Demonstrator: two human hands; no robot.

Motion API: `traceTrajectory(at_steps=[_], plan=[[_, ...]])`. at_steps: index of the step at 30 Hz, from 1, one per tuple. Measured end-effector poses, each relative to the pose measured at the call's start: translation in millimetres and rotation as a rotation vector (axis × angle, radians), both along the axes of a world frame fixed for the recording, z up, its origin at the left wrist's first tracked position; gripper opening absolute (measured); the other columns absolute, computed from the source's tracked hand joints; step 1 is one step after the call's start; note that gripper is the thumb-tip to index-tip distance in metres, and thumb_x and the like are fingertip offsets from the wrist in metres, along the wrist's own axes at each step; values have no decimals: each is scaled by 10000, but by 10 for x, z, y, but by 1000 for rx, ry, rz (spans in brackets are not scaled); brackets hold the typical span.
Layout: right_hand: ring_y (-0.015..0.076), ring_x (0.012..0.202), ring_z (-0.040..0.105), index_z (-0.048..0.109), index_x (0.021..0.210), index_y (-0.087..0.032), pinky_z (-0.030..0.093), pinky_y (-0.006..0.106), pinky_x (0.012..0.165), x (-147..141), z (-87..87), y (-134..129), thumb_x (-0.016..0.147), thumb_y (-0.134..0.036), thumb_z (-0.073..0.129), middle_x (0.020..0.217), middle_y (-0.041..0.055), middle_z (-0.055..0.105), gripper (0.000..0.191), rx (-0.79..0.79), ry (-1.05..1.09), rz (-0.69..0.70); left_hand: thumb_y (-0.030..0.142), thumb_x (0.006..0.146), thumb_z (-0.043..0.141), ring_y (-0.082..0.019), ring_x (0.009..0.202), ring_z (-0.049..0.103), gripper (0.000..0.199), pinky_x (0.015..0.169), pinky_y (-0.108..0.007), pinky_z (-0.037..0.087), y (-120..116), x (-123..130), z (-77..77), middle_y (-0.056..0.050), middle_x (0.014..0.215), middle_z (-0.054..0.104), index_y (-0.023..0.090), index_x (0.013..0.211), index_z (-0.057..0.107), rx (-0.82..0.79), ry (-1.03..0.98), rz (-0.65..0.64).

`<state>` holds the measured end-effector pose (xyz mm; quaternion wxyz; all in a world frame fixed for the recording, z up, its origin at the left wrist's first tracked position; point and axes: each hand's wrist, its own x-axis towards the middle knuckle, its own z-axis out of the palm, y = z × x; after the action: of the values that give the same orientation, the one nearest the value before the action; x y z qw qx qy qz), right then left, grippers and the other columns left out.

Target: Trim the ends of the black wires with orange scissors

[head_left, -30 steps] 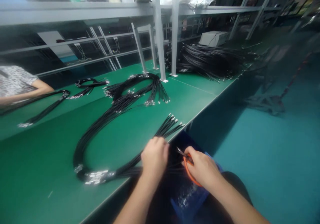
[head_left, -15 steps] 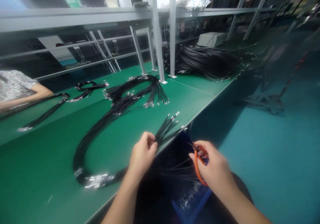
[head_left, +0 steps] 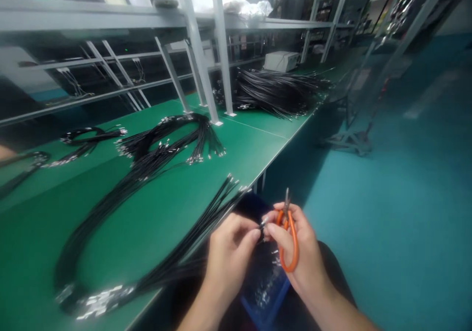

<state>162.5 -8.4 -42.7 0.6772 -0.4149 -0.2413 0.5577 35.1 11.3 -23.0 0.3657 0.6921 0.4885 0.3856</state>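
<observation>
My left hand (head_left: 230,250) pinches a thin black cable (head_left: 261,226) near its end, just past the table's front edge. My right hand (head_left: 304,252) is closed round orange-handled scissors (head_left: 294,245), blades pointing up and together. Its thumb and fingertip also meet the pale tip of that cable, so both hands come close together there. Beside my left hand a fan of black cables (head_left: 201,227) with light ends lies along the edge. These run back into a long curved bundle (head_left: 86,227) on the green table (head_left: 33,252). Below my hands a blue bin (head_left: 283,291) contains small pale bits.
Further back lie a looped cable bundle (head_left: 177,124), a smaller coil (head_left: 86,135) and a large black cable pile (head_left: 276,90). Grey shelf posts (head_left: 221,50) rise from the table. A white box (head_left: 282,61) stands behind the pile. Part of another person's arm (head_left: 6,153) shows at far left.
My left hand has moved from the cable fan to a single cable end beside my right hand. The scissors have turned upright. The view has swung right, leaving the other person mostly out.
</observation>
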Motion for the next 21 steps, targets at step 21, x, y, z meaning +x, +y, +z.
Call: traceTrajectory(at_steps=[21], plan=[[108,616,571,527,952,-216,469,242,604,-48,34,58,696,-163,722,729,-33,613,327,-32,100,76,257,819,602,-162,695,617,135,643,-247,457,-80,-6,-78,-27,742,686,162,740,659,-179,-146,43]])
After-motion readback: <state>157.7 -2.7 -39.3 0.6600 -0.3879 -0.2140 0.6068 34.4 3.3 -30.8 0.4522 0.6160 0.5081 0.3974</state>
